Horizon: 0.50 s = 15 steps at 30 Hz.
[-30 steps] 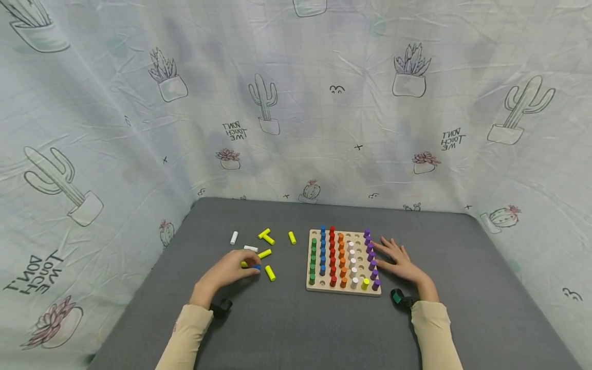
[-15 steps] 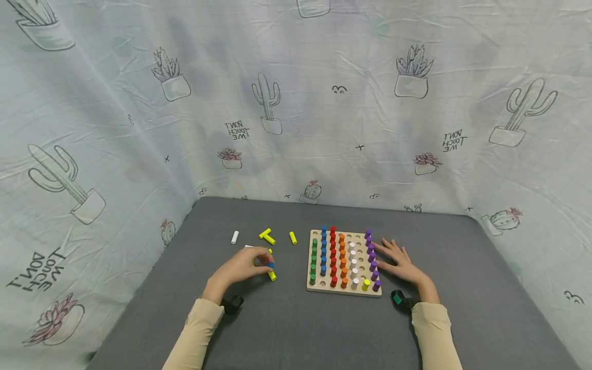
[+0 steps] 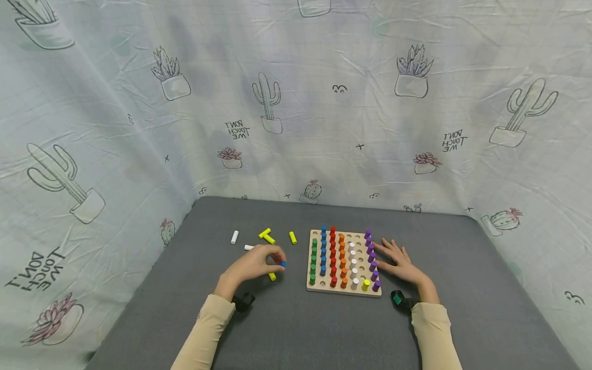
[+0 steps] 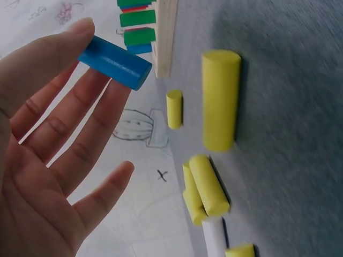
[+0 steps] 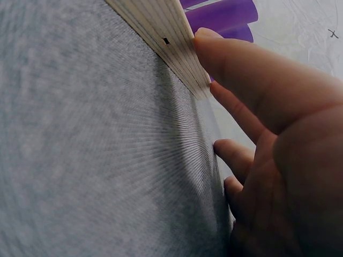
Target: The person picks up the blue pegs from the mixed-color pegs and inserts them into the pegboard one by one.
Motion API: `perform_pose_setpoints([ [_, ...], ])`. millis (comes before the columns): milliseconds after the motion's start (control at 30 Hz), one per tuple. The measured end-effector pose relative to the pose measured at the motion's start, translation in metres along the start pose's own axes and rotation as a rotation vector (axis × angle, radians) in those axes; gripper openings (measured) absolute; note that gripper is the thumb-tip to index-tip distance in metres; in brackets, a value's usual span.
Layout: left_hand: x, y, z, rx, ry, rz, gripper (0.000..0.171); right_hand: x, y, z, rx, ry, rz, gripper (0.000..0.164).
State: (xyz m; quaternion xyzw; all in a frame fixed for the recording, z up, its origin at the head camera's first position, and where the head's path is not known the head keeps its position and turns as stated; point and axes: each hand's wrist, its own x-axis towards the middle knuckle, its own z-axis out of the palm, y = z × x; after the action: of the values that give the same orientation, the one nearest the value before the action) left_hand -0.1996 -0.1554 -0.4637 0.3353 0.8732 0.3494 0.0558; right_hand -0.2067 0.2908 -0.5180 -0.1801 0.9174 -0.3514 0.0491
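My left hand [image 3: 254,264] pinches a blue peg [image 4: 119,63] between thumb and fingers, raised over the table left of the pegboard. The wooden pegboard [image 3: 342,292] carries rows of green, blue, red, orange, white and purple pegs, plus one yellow peg [image 3: 366,284] near its front edge. In the blue row, the front hole [image 3: 322,283] has no peg in it. My right hand [image 3: 400,261] lies beside the board's right edge with fingers spread; in the right wrist view its thumb and index fingertips touch the board's side, close to the purple pegs [image 5: 225,16].
Loose yellow pegs [image 3: 293,237] and white pegs [image 3: 234,237] lie on the grey table [image 3: 287,329] around and behind the left hand. One yellow peg [image 3: 272,276] shows just under that hand. A printed cloth [image 3: 305,103] hangs behind the table.
My left hand has moved right with the blue peg, away from the loose pegs and toward the board. The right hand has stayed at the board's edge.
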Motion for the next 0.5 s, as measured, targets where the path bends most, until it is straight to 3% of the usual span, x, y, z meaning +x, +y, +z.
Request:
perform_pose_setpoints([
  [500,0.018,0.016,0.008,-0.043,-0.037,0.036,0.013,-0.001,-0.003,-0.001,-0.011,0.002,0.01,0.062],
])
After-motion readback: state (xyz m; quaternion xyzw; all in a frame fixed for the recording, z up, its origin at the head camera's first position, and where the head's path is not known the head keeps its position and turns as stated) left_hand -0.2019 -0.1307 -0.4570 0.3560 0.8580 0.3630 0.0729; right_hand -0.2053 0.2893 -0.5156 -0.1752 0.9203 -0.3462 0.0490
